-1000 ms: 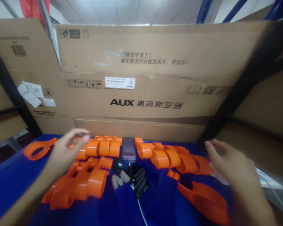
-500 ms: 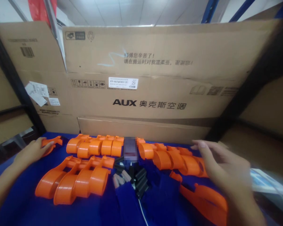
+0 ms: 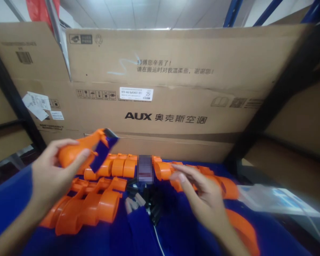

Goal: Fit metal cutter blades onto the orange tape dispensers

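My left hand (image 3: pixel 52 170) is closed round an orange plastic part (image 3: pixel 81 149), lifted above the blue work surface (image 3: pixel 8 199); a dark blue insert shows at the part's far end. My right hand (image 3: pixel 202 193) hovers with fingers stretched out and apart over the middle of the surface, just right of a pile of small black pieces (image 3: pixel 152 202). It holds nothing. Rows of orange parts (image 3: pixel 90 206) lie below my left hand, and another row (image 3: pixel 168 170) runs along the back under my right fingertips.
Large AUX cardboard boxes (image 3: pixel 162 89) stand right behind the surface. Black shelf posts (image 3: pixel 272 103) slant on both sides. A clear plastic bag (image 3: pixel 277 201) lies at the right. A thin white cord (image 3: pixel 158 241) runs toward me from the black pieces.
My left hand has picked an orange part up from the far left and raised it. My right hand has moved left, from the right row of parts toward the middle.
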The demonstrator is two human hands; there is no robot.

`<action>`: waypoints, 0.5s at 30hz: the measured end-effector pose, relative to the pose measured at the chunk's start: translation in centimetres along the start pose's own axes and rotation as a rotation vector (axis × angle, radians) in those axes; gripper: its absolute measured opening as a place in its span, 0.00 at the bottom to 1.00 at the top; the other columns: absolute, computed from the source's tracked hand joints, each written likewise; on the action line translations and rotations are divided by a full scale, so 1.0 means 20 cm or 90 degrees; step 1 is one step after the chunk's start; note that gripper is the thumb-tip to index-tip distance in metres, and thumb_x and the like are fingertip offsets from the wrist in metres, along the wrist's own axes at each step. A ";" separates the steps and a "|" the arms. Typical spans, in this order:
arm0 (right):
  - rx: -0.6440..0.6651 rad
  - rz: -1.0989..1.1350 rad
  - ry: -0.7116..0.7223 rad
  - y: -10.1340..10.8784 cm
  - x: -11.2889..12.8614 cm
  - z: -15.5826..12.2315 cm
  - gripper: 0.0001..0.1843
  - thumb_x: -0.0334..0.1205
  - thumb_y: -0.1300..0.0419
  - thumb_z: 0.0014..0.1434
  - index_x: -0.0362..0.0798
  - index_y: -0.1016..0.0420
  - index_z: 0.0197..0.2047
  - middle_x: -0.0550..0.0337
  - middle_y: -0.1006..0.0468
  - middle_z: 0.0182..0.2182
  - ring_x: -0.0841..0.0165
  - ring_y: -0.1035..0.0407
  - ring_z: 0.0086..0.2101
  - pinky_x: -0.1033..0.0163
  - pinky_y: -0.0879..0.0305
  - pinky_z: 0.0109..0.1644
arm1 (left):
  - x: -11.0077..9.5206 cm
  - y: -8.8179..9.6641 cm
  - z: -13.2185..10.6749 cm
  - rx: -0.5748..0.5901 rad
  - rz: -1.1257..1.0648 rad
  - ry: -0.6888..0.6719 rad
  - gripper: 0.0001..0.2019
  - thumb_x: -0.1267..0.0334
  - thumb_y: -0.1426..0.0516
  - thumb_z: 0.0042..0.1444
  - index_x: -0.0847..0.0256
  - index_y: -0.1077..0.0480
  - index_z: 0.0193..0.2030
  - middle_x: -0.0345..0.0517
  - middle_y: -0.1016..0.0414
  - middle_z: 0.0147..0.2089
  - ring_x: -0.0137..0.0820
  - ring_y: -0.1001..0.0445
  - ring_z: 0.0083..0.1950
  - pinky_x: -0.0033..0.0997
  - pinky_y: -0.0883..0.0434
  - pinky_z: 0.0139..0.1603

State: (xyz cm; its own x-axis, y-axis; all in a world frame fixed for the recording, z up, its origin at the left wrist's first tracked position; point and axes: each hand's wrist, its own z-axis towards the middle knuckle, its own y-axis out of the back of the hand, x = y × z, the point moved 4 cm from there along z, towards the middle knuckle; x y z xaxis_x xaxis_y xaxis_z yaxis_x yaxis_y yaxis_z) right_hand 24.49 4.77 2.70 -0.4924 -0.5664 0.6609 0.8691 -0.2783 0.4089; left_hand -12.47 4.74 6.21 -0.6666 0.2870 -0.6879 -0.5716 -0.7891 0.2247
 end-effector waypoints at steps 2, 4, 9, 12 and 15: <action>0.054 0.100 -0.032 -0.09 0.02 -0.03 0.20 0.45 0.43 0.69 0.54 0.29 0.62 0.53 0.16 0.46 0.59 0.21 0.43 0.54 0.25 0.49 | -0.15 -0.11 -0.19 0.072 -0.133 0.010 0.22 0.46 0.30 0.46 0.55 0.22 0.44 0.45 0.20 0.46 0.42 0.23 0.42 0.39 0.26 0.43; 0.081 0.159 -0.052 -0.15 0.02 -0.05 0.22 0.46 0.42 0.69 0.54 0.32 0.64 0.53 0.17 0.46 0.60 0.22 0.42 0.55 0.25 0.48 | -0.26 -0.22 -0.37 0.137 -0.228 -0.003 0.16 0.51 0.30 0.49 0.51 0.22 0.44 0.45 0.21 0.45 0.44 0.23 0.47 0.43 0.27 0.50; 0.034 0.233 -0.168 -0.20 -0.06 -0.06 0.15 0.53 0.44 0.70 0.51 0.27 0.42 0.64 0.26 0.22 0.67 0.29 0.25 0.64 0.30 0.32 | -0.33 -0.42 -0.63 0.344 -0.339 0.049 0.19 0.56 0.33 0.55 0.44 0.24 0.54 0.47 0.23 0.52 0.47 0.25 0.54 0.47 0.30 0.57; 0.007 0.258 -0.229 -0.19 -0.11 -0.05 0.19 0.57 0.43 0.68 0.50 0.26 0.45 0.66 0.27 0.20 0.67 0.31 0.22 0.64 0.31 0.29 | -0.31 -0.47 -0.66 0.463 -0.464 0.154 0.22 0.53 0.38 0.61 0.46 0.28 0.63 0.50 0.24 0.57 0.44 0.24 0.49 0.43 0.26 0.52; 0.002 0.250 -0.253 -0.19 -0.12 -0.04 0.24 0.59 0.42 0.67 0.50 0.23 0.54 0.58 0.19 0.30 0.60 0.23 0.32 0.59 0.26 0.38 | -0.30 -0.51 -0.64 0.464 -0.561 0.229 0.22 0.48 0.43 0.64 0.49 0.28 0.62 0.48 0.23 0.47 0.35 0.27 0.35 0.34 0.26 0.37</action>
State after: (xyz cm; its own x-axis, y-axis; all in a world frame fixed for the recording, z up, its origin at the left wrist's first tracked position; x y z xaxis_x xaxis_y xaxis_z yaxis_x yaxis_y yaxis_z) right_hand 22.41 6.67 -0.94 -0.1124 -0.2905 0.9502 0.9910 -0.1021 0.0860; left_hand 3.42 4.13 -0.78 0.1952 0.3136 -0.9293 -0.9783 0.1291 -0.1619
